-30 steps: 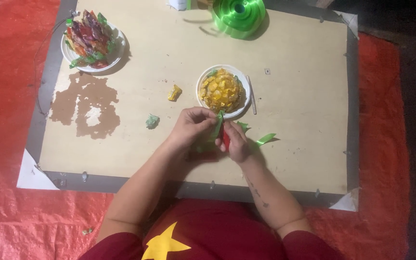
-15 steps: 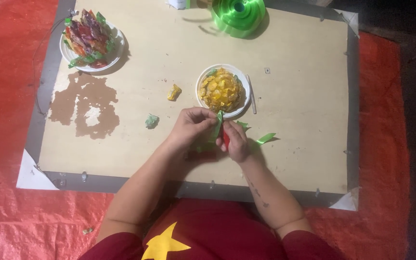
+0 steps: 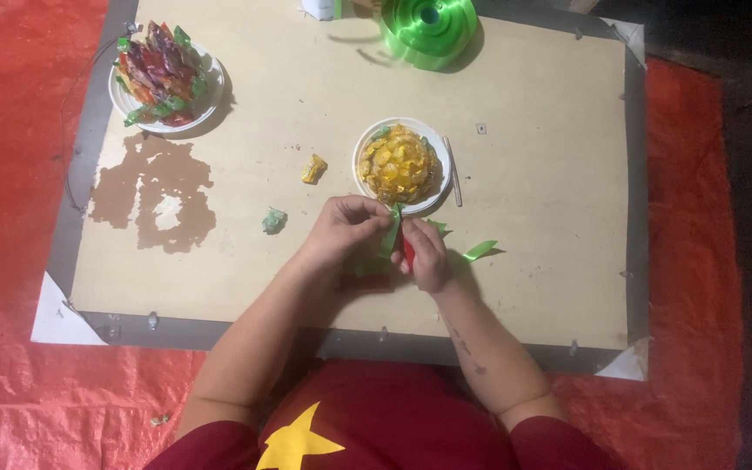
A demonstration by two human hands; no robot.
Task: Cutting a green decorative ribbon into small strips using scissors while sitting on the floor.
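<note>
Green ribbon strip (image 3: 390, 231) pinched between left hand (image 3: 345, 231) and right hand (image 3: 424, 254), below yellow-candy plate (image 3: 401, 164)

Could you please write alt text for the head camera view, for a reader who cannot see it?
A person's left hand and right hand pinch a strip of green ribbon above a tan board. Just beyond sits a white plate of yellow candies; a plate of mixed wrapped candies and a green ribbon roll lie farther off.

Dim, soft overhead light; slightly blurry, dark corners.
</note>
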